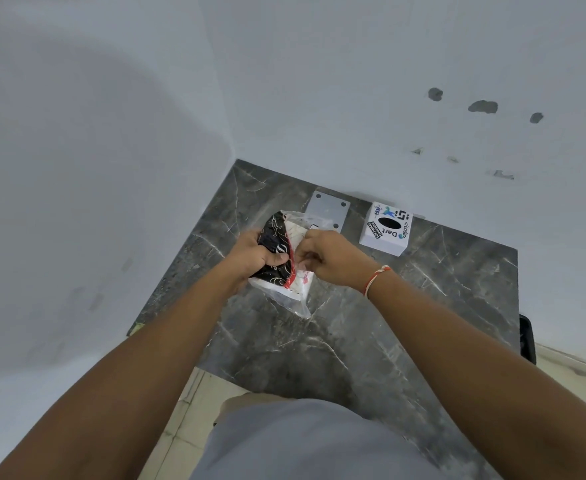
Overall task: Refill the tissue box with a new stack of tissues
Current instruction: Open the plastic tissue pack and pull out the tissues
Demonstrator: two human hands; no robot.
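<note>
A plastic-wrapped tissue pack [277,242], printed black, red and white, is held over the dark marble table [423,306]. My left hand [253,252] grips its black side. My right hand [326,258] pinches the wrapper at the pack's right edge; clear plastic hangs below. A white stack of tissues shows at the pack's lower end. The white cube tissue box [385,229], covered with stickers and with a dark oval opening on top, stands to the right of my hands, near the wall.
A grey square plate [327,208] with corner holes lies flat on the table behind the pack. White walls close in the table at the left and back. A black object [527,339] sits at the table's right edge. Pale floor tiles lie below.
</note>
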